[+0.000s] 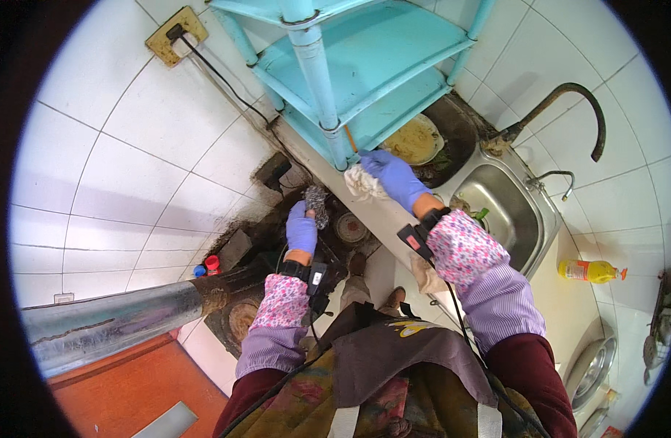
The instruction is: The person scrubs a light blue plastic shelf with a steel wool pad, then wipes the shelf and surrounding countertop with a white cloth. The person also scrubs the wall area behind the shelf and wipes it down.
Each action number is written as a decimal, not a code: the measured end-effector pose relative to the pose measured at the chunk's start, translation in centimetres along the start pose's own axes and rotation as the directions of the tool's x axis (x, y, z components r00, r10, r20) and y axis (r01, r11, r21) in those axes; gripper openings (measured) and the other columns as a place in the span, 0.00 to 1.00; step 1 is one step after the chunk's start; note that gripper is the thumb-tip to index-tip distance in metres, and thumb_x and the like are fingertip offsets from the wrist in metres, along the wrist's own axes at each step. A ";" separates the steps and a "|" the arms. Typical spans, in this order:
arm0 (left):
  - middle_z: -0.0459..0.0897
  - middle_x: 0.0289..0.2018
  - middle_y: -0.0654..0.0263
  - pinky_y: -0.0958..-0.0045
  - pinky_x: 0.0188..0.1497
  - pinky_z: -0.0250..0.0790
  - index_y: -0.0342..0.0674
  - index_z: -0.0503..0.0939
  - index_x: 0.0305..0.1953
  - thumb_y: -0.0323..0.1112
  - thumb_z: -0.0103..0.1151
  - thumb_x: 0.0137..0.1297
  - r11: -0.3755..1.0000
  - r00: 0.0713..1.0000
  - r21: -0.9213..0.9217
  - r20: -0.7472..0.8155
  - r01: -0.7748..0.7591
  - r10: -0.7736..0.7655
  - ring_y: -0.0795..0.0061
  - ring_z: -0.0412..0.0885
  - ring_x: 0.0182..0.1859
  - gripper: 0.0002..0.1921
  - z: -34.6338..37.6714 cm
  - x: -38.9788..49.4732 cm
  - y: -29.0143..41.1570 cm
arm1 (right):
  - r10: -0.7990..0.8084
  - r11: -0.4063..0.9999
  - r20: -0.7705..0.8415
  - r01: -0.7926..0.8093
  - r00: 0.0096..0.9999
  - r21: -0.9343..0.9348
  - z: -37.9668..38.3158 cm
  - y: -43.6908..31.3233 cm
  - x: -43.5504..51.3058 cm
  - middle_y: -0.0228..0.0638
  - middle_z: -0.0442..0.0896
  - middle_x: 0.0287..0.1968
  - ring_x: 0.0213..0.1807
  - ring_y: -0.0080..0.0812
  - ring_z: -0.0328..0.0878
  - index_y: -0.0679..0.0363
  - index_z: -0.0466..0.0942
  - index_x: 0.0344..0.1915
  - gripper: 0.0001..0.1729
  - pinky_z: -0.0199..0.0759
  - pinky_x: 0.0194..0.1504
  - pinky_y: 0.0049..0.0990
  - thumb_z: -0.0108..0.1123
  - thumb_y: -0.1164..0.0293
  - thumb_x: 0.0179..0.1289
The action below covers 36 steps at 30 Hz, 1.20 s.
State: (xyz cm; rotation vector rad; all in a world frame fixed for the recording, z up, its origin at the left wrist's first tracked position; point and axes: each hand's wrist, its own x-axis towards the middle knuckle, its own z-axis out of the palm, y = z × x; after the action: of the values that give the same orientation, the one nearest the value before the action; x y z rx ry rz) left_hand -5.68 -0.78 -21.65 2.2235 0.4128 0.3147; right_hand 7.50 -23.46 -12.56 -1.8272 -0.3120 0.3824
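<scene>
Both hands wear blue-violet gloves. My left hand (302,230) grips a steel wool scourer (316,207), held above the dark, grimy stove area. At the counter's edge, my right hand (394,178) holds a crumpled whitish cloth (363,182) beside the lower front corner of a turquoise shelf rack (357,60). The fingertips of this hand are partly hidden behind the cloth and close to the rack's foot. Behind it, a bowl of pale yellowish food or liquid (415,139) sits in a dark, dirty sink basin (456,128).
A steel sink (497,205) with greens in it lies right of the dark basin, under a curved faucet (593,104). A yellow detergent bottle (587,270) lies farther right. A metal flue pipe (116,315) crosses at left. A black cord (220,76) hangs from a wall socket (176,36).
</scene>
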 end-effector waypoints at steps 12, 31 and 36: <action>0.80 0.52 0.57 0.71 0.59 0.66 0.28 0.72 0.58 0.27 0.54 0.68 0.959 0.967 -0.204 0.199 0.197 -0.156 0.67 0.77 0.51 0.19 0.4 -2.3 1.1 | -0.078 0.222 0.192 -0.171 0.978 0.960 -9.0 -3.8 -13.7 0.40 0.61 0.71 0.72 0.39 0.59 0.63 0.54 0.72 0.40 0.48 0.74 0.37 0.42 0.46 0.72; 0.78 0.53 0.54 0.69 0.60 0.65 0.25 0.69 0.59 0.27 0.51 0.69 0.979 0.861 -0.198 0.505 0.054 0.054 0.66 0.76 0.52 0.19 7.5 -1.4 6.4 | 0.268 0.940 -0.852 0.071 0.449 0.333 -17.2 2.8 -36.2 0.32 0.79 0.56 0.55 0.24 0.73 0.64 0.72 0.61 0.21 0.66 0.60 0.25 0.54 0.71 0.71; 0.80 0.48 0.57 0.71 0.56 0.67 0.27 0.72 0.56 0.25 0.50 0.68 0.992 0.889 -0.122 0.448 -0.046 0.096 0.69 0.77 0.48 0.16 8.5 -1.4 5.6 | -0.174 0.982 -0.977 -0.057 0.122 -0.182 -22.1 1.7 -40.8 0.35 0.73 0.64 0.63 0.27 0.70 0.58 0.65 0.68 0.25 0.60 0.65 0.27 0.49 0.75 0.72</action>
State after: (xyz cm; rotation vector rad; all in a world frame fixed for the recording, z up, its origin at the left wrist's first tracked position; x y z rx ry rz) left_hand -2.90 -10.63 -22.65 2.1225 0.0578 -0.1470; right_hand -20.45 -59.58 -4.34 -1.8125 0.5948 -1.0598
